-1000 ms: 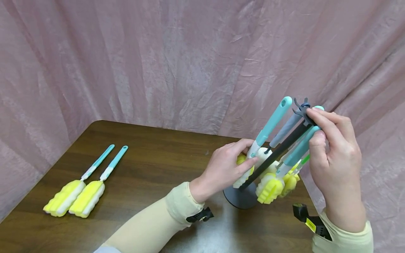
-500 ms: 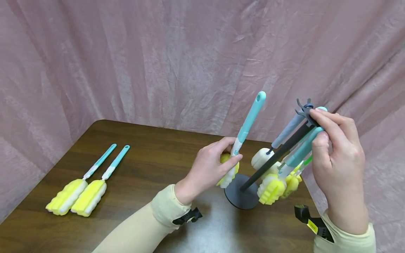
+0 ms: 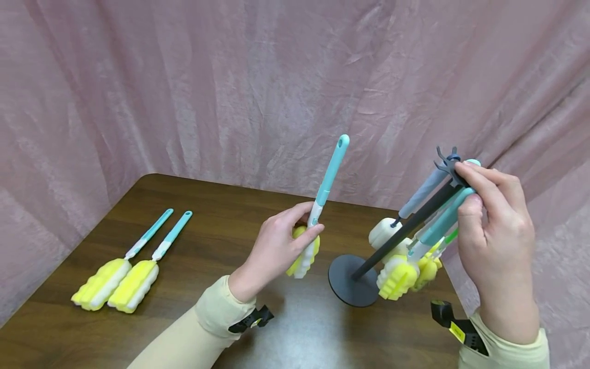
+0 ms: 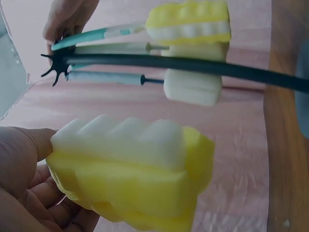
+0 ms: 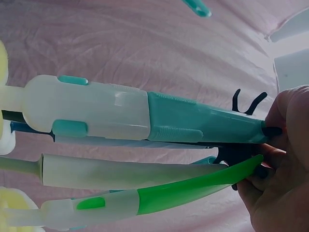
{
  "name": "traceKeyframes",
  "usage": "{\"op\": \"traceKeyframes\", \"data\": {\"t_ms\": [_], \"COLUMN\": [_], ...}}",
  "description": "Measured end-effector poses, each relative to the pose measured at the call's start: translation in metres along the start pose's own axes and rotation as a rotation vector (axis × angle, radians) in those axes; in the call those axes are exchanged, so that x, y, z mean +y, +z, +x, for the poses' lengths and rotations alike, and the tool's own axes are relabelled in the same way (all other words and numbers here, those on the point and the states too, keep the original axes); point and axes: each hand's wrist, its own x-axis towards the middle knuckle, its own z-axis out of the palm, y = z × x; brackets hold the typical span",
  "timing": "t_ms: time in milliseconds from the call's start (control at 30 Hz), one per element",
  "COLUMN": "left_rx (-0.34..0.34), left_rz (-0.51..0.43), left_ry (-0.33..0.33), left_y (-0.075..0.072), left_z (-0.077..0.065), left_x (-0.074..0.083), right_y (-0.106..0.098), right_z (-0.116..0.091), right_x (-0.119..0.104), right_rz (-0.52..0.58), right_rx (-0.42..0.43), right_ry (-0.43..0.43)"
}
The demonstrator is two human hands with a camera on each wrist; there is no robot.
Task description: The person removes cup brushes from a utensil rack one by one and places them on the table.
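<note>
Sponge brush (image 3: 317, 207), teal handle: pinched in my left hand (image 3: 276, 236), thumb and fingers round the neck by the yellow-and-white head. Handle end up, tilted. It's off the table and apart from the rack, just left of the stand's round base (image 3: 350, 287).

Right hand (image 3: 500, 225) grips the hooked top of the black stand (image 3: 392, 243), fingers right against the hung handle ends. Base looks seated on the table.

On the rack: teal-handled brush (image 3: 433, 230) nearest, plus a green-handled brush (image 5: 154, 198), a white-handled brush (image 5: 120, 171), and a blue-handled brush (image 3: 423, 193) on the far side of the pole.

Well to my left, two loose brushes (image 3: 133, 284) lie side by side on the brown table (image 3: 221, 236), heads toward me. Pink curtain (image 3: 230, 102) behind.

My read: mid-transfer, one brush in the air between rack and loose pair, right hand steadying. Next move calls for a firm left pinch, head clear of the pole, stand braced. If laying down: tip handle flat, head my way, then let go.
</note>
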Motion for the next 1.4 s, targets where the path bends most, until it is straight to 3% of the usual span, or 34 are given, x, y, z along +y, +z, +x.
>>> {"op": "traceKeyframes", "data": {"t_ms": [567,1400], "left_rx": [-0.013,0.019], "left_rz": [0.160,0.298], "left_ry": [-0.175,-0.375], "left_y": [-0.045,-0.075], "left_z": [-0.026,-0.065], "left_x": [-0.036,-0.070], "right_y": [-0.007,-0.009], "right_z": [0.002,0.002], "right_x": [-0.011,-0.011], "right_rz": [0.022,0.015], "right_rx": [0.017,0.013], "right_ry": [-0.010,-0.006]}}
